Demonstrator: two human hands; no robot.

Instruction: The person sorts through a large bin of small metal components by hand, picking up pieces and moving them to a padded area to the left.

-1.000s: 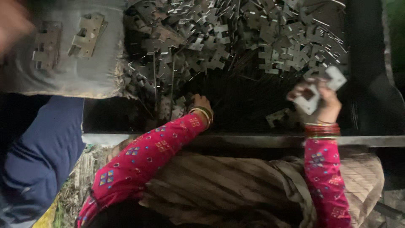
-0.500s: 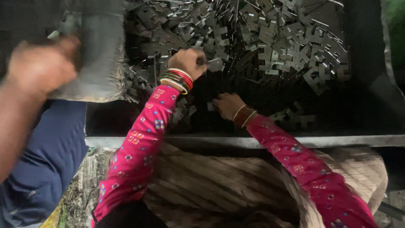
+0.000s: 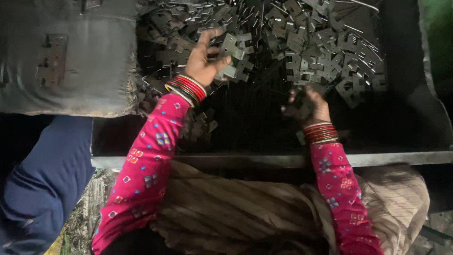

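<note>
Flat grey metal plates (image 3: 232, 49), notched stampings, pinched betw. thumb & fingers of left hand (image 3: 204, 59); a couple of pcs fanned out past the fingertips, probably so they separate for sorting. Grip closed on those plates, palm turned up, wrist w/ red bangles (image 3: 188, 89). Same kind of pcs heaped in a big loose pile (image 3: 325, 42) across far side of dark metal bin (image 3: 406, 104), just beyond the held ones. Right hand (image 3: 309, 106) lower down at pile's near edge, fingers curled into dark pcs; too dim to tell if clenched on anything. Pink patterned sleeves (image 3: 141, 170) reaching over bin's front rim (image 3: 264, 160). Grey sack (image 3: 80, 61) at left w/ one plate lying on it; blue-clad co-worker's leg (image 3: 42, 179) below that.
</note>
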